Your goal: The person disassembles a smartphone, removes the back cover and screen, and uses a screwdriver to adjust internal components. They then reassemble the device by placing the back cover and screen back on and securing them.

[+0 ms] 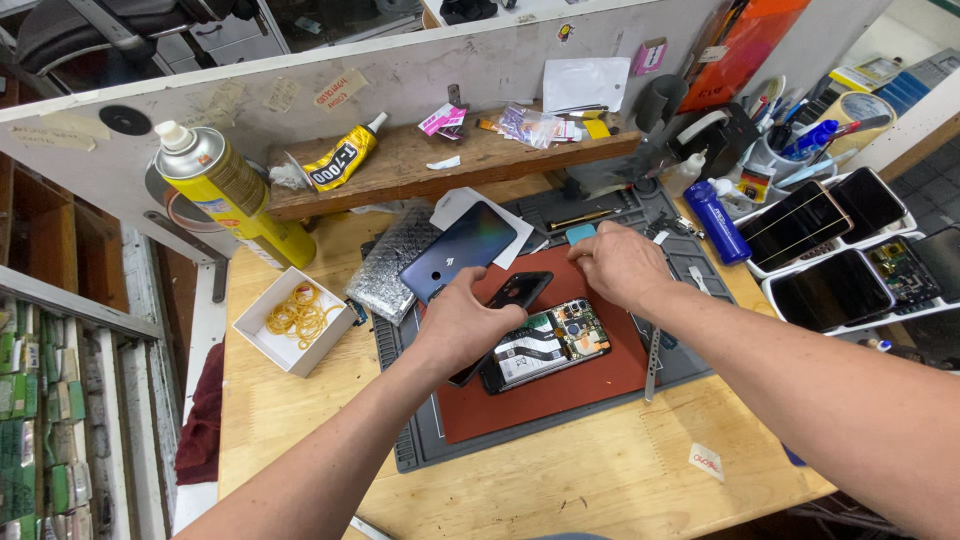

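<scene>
On the wooden bench [600, 480], a red mat [590, 385] carries the opened phone [548, 345], circuits bare, at its middle. The left hand [462, 325] pinches a black back cover [516, 291] over the phone's left end; a slip could scrape the exposed parts. The right hand [622, 265] hovers behind, palm down, fingers curled, holding nothing I can see.

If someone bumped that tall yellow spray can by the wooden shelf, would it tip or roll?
The yellow spray can looks tall and narrow, so it would probably tip easily. Being round, it would likely roll once down. The wooden shelf and white box of rubber bands beside it might stop it.
</scene>
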{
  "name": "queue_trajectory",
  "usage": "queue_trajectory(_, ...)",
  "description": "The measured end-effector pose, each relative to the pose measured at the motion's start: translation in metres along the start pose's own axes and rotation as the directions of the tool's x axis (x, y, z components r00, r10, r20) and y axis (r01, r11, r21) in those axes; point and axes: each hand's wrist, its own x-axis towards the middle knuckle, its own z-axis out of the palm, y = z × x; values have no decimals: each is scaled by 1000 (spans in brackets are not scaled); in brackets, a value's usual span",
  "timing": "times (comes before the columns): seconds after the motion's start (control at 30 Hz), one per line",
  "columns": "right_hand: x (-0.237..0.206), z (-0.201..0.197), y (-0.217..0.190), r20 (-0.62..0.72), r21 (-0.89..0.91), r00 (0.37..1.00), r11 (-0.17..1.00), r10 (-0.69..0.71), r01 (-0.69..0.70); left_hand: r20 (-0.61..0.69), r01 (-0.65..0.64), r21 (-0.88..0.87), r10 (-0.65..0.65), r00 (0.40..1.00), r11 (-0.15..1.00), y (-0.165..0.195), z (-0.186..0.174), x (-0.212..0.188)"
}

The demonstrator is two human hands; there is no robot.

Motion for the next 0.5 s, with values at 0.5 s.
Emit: queue_trajectory(0.5,-66,3,0,42,536,956,801,290,-267,158,-386,298,353,922,873,16,50,-19)
